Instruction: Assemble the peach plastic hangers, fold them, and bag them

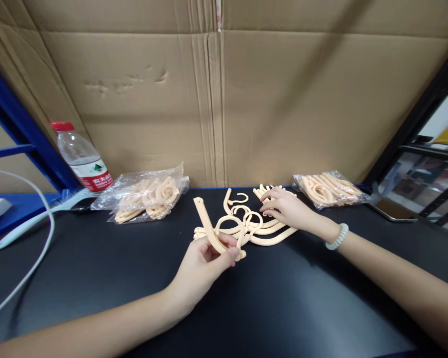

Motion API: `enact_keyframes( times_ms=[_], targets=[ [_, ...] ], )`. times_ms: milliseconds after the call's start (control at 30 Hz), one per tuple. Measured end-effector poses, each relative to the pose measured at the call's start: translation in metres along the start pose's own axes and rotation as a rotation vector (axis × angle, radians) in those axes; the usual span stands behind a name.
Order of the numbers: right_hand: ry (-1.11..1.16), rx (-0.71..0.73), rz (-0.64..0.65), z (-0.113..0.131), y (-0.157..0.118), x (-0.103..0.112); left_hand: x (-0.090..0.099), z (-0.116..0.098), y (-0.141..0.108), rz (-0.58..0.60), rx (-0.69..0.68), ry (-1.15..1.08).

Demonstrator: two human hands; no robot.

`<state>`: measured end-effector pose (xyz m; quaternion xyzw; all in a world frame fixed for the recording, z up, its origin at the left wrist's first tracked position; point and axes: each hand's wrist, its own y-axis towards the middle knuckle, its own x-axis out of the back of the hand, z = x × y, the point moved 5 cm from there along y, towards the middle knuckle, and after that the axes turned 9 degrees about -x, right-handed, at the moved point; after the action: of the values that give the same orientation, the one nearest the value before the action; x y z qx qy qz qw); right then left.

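Note:
Between the thumb and fingers of my left hand (209, 261) is a cream plastic hanger piece (206, 219), a flat arm with a curved hook rising beside it. Just beyond it, several cream hooks and curved arms (271, 239) lie in a loose pile on the black table. My right hand (283, 206), with a pale coiled band on the wrist, reaches over a cluster of small cream pieces (262, 191) behind the pile. Its fingers are spread and touch or hover just over these pieces; the exact contact is unclear.
Clear plastic bags of cream parts lie at the left (149, 199) and right (326, 189) of the black table (134, 278). A red-capped bottle (84, 159) leans at the left, near a white cable (51, 223). A phone (392, 210) lies far right. Cardboard (134, 99) stands behind.

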<state>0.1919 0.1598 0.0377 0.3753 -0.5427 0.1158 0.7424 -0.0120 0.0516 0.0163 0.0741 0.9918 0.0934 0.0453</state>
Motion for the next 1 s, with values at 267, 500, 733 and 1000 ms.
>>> enact_keyframes(
  times_ms=[267,500,733,1000],
  targets=[
    [0.069,0.074,0.011,0.003,0.0,-0.004,0.001,0.001,0.0,-0.015,-0.005,-0.034],
    [0.205,-0.122,-0.325,0.007,-0.002,0.022,0.0,0.0,0.001,-0.004,-0.02,-0.049],
    [0.882,-0.387,-0.259,0.038,-0.012,0.037,0.0,0.0,0.0,0.005,0.013,-0.065],
    [1.52,-0.612,0.023,0.075,-0.022,0.008,0.001,0.0,-0.001,0.04,-0.016,-0.085]
  ],
)
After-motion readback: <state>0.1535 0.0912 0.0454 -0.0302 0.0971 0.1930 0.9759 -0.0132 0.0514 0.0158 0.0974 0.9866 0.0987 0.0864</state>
